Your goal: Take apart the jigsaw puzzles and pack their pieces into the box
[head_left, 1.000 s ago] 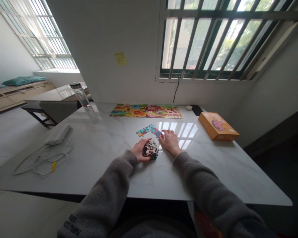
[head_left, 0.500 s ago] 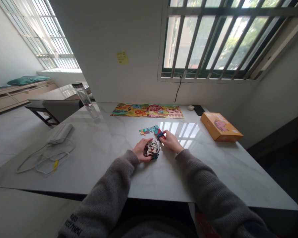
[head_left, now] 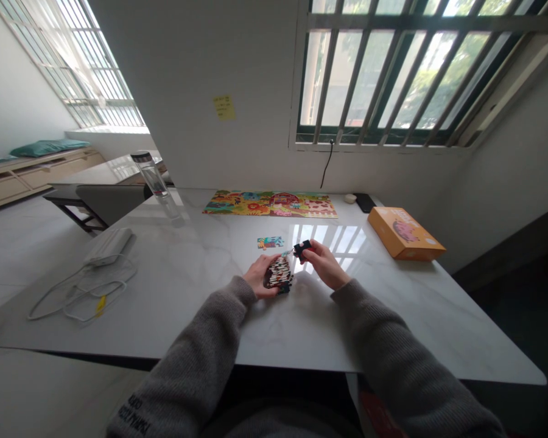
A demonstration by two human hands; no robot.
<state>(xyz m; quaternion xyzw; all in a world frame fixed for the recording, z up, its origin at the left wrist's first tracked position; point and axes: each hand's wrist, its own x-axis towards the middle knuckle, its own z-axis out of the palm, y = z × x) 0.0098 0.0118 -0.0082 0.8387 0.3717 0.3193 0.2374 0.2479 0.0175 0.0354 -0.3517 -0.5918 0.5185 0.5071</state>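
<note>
My left hand (head_left: pixel 260 277) is closed around a thick stack of jigsaw puzzle pieces (head_left: pixel 277 274), with their edges facing the right. My right hand (head_left: pixel 324 261) pinches a dark puzzle piece (head_left: pixel 302 249) just above the table, to the right of the stack. A small light-coloured bit shows between the two hands; I cannot tell what it rests on. Beyond my left hand, a short strip of blue and orange puzzle pieces (head_left: pixel 270 242) lies flat on the table.
A long, colourful animal puzzle (head_left: pixel 269 204) lies by the wall. An orange box (head_left: pixel 405 234) and a black phone (head_left: pixel 365 202) are at the right. A glass bottle (head_left: pixel 150 173), a white device (head_left: pixel 112 246) and its looped cable (head_left: pixel 80 292) are at the left.
My right hand has drawn slightly right, away from the strip, and the piece in it now shows a dark face. The strip looks shorter at its right end. My left hand stays put.
</note>
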